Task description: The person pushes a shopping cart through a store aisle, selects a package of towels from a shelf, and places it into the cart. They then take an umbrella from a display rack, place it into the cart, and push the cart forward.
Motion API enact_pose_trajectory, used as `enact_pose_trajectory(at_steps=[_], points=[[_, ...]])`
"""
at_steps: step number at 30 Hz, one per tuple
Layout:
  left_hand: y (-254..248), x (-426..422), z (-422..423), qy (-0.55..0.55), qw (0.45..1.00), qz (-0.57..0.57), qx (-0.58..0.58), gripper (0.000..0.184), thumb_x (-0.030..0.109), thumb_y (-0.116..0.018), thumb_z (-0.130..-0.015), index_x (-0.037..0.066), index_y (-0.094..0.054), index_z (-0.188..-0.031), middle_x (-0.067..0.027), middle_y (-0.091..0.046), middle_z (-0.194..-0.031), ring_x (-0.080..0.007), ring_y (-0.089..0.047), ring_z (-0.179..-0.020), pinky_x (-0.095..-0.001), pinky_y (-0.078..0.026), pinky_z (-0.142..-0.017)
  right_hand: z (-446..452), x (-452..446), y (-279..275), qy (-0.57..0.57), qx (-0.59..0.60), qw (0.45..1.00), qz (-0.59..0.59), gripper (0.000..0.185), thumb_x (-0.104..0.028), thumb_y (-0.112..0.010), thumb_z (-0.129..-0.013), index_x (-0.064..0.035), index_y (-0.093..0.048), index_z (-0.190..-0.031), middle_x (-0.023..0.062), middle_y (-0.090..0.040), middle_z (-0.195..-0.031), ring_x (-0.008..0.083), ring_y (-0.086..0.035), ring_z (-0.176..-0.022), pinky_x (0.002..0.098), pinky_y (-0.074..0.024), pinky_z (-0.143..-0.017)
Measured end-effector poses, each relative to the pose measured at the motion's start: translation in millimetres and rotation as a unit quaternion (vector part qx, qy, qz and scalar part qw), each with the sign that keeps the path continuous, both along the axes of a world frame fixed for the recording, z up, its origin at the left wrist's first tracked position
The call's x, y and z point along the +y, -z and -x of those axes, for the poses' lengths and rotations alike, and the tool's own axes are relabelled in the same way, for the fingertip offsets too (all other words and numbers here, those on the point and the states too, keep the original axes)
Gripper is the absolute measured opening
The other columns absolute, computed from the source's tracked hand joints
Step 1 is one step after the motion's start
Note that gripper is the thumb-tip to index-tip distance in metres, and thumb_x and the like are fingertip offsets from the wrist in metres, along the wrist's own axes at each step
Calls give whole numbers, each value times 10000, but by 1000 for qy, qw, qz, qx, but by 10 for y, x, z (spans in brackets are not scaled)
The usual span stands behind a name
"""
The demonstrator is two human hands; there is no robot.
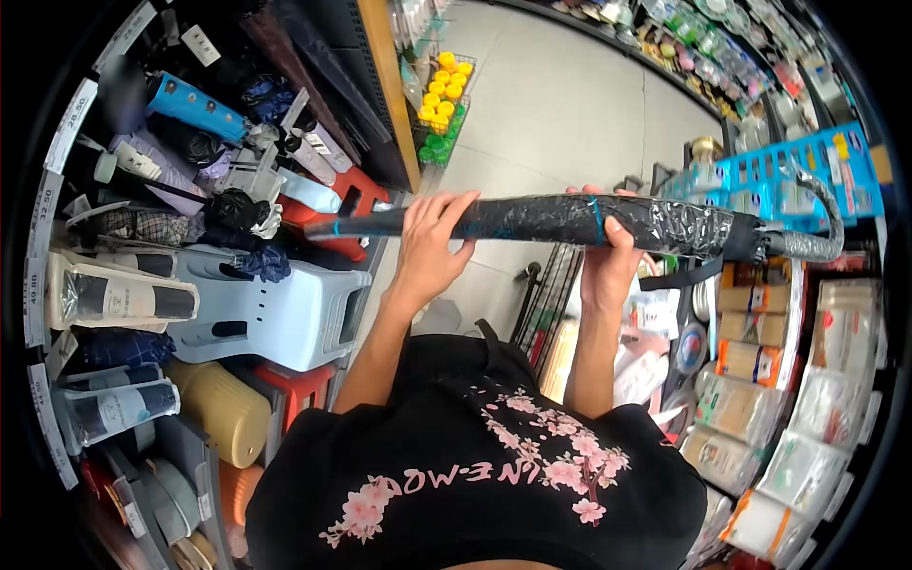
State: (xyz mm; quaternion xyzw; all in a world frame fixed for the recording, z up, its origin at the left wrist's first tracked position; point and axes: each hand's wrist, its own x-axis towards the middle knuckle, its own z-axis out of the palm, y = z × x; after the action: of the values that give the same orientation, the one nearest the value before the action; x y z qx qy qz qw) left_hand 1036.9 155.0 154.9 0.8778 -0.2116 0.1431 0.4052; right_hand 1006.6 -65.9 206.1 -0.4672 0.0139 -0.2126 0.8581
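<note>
A long black umbrella (541,218) lies level across my view, folded up, with shiny plastic wrap on much of it. Its curved hook handle (817,242) points right, and the narrow tip end reaches left toward the shelf. My left hand (437,237) is closed around the thinner part of the umbrella. Further along, toward the handle, my right hand (608,252) grips it from below, thumb at the front near a blue band. A dark strap (679,275) hangs under the handle end.
Folded umbrellas (190,104) and price labels fill the left shelf. Below them are a light blue plastic stool (256,309) and a red one (347,204). A wire cart (551,304) stands beside me. Packaged goods (750,361) line the right; tiled floor (560,95) lies ahead.
</note>
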Motion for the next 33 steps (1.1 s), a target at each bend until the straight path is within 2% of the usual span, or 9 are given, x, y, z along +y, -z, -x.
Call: enact_pose_trajectory(at_steps=[2, 6, 13, 21, 25, 27, 28, 30, 33], points=[[-46, -137, 116, 5, 999, 20, -27, 498, 45, -717, -737, 136, -636, -1220, -102, -598, -1152, -312, -545, -1155, -499, -323, -1098, 232, -102, 34, 13, -18, 1000, -22, 490, -86, -595, -848, -40, -408, -1299, 280, -592, -1208, 436, -611, -1118, 527, -475, -1008], [-87, -397, 273, 6, 997, 26, -74, 478, 17, -704, -705, 135, -663, -1166, -86, -609, -1139, -297, -553, -1149, -491, -320, -1096, 610, -328, 241, 28, -57, 998, -30, 591, -493, -565, -964, -78, -416, -1358, 229, -491, -1379, 430, -429, -1337, 521, -368, -1117], [-127, -770, 409, 49, 986, 37, -154, 508, -27, -689, -657, 147, -689, -1135, -62, -618, -1135, -285, -548, -1168, -496, -305, -1106, 1171, -520, 327, 169, -15, 980, -107, 590, -389, -642, -945, -15, -443, -1355, 172, -537, -1310, 270, -528, -1238, 456, -420, -1097], [-470, -874, 407, 150, 978, 3, -148, 514, 35, -789, -675, 165, -693, -1163, -89, -598, -1232, -356, -472, -1304, -518, -276, -1140, 1370, -465, 254, 278, -14, 940, -196, 521, -211, -634, -939, 74, -436, -1328, 204, -546, -1291, 292, -553, -1201, 455, -435, -1089], [-366, -612, 508, 207, 953, 164, -151, 253, 108, -794, -795, 56, -698, -1023, -141, -585, -1255, -369, -471, -1312, -510, -382, -1077, 1335, -468, 347, 295, -29, 930, -219, 493, -206, -611, -931, 111, -460, -1278, 236, -562, -1271, 336, -559, -1203, 472, -435, -1088], [-78, -510, 441, 217, 903, 262, 263, 326, 231, -766, -857, 35, -640, -1084, -139, -600, -1199, -335, -591, -1146, -452, -495, -963, 1264, -397, 305, 330, -25, 920, -212, 501, -216, -601, -927, 125, -472, -1270, 244, -573, -1256, 353, -561, -1204, 476, -435, -1085], [-7, -545, 349, 227, 900, 262, 264, 326, 231, -766, -857, 35, -640, -1084, -139, -600, -1199, -335, -591, -1146, -452, -495, -963, 1218, -377, 313, 336, -31, 918, -211, 508, -220, -604, -924, 128, -471, -1269, 240, -575, -1256, 357, -560, -1203, 478, -439, -1080], [76, -646, 175, 225, 724, 406, 510, 368, 362, -607, -980, 13, -585, -1096, -155, -621, -1167, -292, -620, -1088, -476, -491, -964, 1154, -298, 336, 348, -35, 911, -217, 520, -241, -630, -905, 73, -477, -1290, 227, -582, -1258, 384, -543, -1224, 509, -432, -1074], [55, -726, -147, 266, 612, 495, 556, 482, 472, -550, -983, 26, -541, -1167, -140, -650, -1114, -269, -638, -1035, -475, -492, -970, 1121, -153, 333, 344, -51, 919, -185, 513, -268, -647, -891, -27, -494, -1317, 214, -582, -1266, 408, -523, -1248, 539, -414, -1080]])
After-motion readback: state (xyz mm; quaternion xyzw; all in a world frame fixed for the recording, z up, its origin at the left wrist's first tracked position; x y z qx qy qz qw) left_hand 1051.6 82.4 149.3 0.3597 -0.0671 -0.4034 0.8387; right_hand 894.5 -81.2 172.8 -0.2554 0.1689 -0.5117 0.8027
